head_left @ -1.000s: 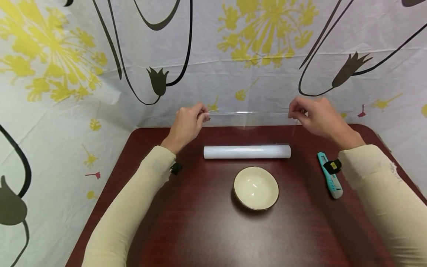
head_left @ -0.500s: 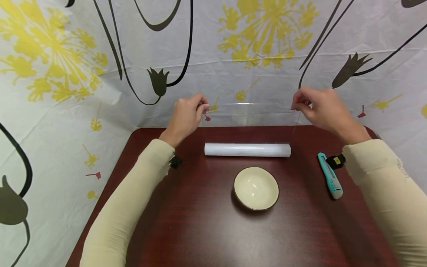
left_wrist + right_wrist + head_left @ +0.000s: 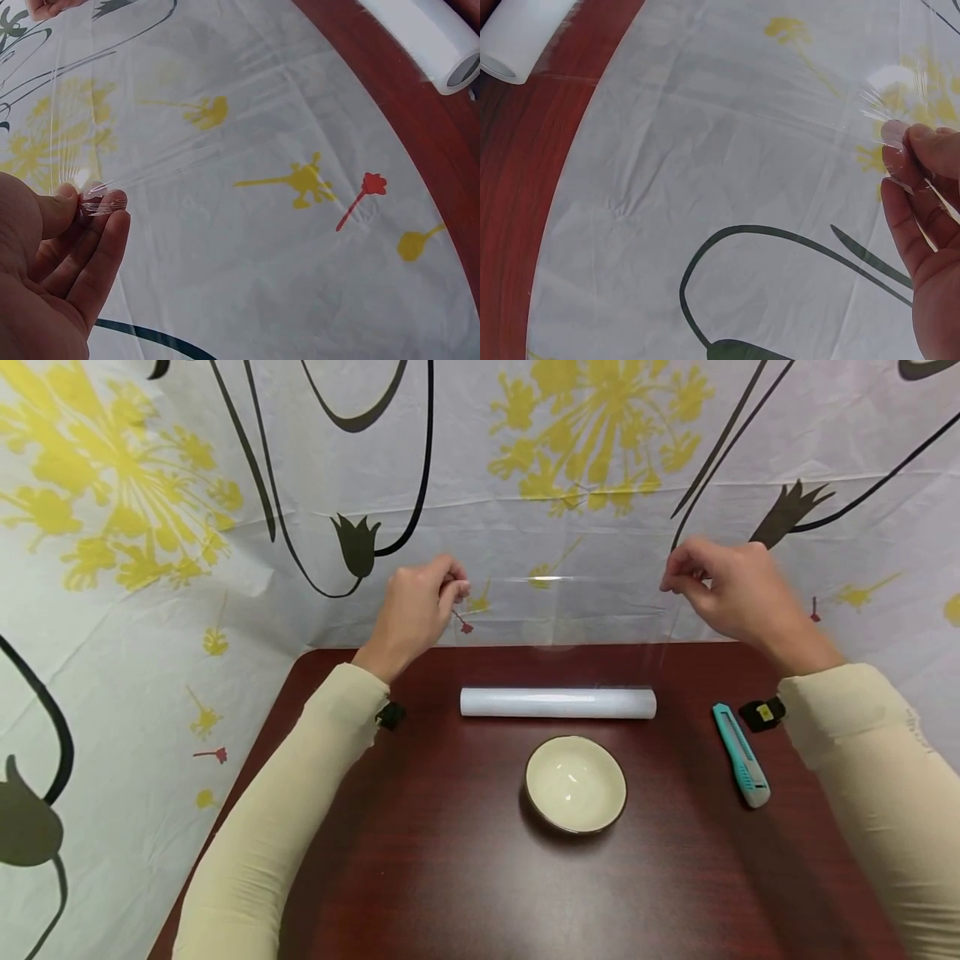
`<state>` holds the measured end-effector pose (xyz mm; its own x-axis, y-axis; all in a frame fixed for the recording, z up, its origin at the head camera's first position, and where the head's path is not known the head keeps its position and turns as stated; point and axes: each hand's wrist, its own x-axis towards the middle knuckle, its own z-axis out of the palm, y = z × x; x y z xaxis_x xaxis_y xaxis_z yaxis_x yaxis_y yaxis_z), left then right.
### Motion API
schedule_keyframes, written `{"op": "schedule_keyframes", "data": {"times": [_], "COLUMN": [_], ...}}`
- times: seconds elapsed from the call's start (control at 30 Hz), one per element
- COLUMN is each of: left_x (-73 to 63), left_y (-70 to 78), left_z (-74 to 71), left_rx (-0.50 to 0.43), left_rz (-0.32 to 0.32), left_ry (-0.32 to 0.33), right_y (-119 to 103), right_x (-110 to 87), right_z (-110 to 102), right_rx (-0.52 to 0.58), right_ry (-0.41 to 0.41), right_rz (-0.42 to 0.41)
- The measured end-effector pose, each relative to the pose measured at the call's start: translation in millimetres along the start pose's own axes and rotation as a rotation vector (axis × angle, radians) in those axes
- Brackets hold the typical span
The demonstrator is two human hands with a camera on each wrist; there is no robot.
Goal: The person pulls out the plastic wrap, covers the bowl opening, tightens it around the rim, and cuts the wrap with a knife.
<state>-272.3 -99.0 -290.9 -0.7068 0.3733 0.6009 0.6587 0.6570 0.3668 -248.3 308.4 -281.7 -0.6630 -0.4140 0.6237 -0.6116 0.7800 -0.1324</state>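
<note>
A clear sheet of plastic wrap (image 3: 558, 610) stretches between my two hands, rising from a white roll (image 3: 558, 702) that lies across the table. My left hand (image 3: 422, 610) pinches one top corner; in the left wrist view the film bunches between thumb and fingertips. My right hand (image 3: 738, 597) pinches the opposite corner, and the right wrist view shows the film (image 3: 889, 105) creased at the thumb. Both hands are raised above the far edge of the table. In front of the roll stands a cream bowl (image 3: 576, 783) with a dark rim and nothing in it.
A teal and grey box cutter (image 3: 741, 756) lies to the right of the bowl, near the right forearm. The dark red wooden table (image 3: 450, 877) has rounded far corners. Behind it hangs a white cloth (image 3: 465, 460) printed with yellow and dark green flowers.
Both hands have moved up and away from the roll, the right one also slightly rightward. A longer stretch of plastic wrap now shows between them and the roll. Bowl and cutter stay put.
</note>
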Motion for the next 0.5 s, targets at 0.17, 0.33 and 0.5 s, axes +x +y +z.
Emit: {"op": "schedule_keyframes", "data": {"times": [0.17,0.33,0.5], "left_x": [-1.4,-9.2,-18.9], "left_y": [4.4,10.7,15.4], "left_z": [-3.9,-10.4,-17.1], "left_rx": [-0.008,-0.017,-0.018], "left_rz": [0.02,0.076,0.132], "left_ry": [0.021,0.042,0.068], "right_y": [-3.7,-9.2,-16.5], "right_x": [-2.1,-9.3,-16.3], "right_z": [-7.1,-15.4,-23.6], "right_rx": [0.013,0.017,0.004], "right_ry": [0.011,0.022,0.038], "right_rz": [-0.02,-0.063,-0.124]}}
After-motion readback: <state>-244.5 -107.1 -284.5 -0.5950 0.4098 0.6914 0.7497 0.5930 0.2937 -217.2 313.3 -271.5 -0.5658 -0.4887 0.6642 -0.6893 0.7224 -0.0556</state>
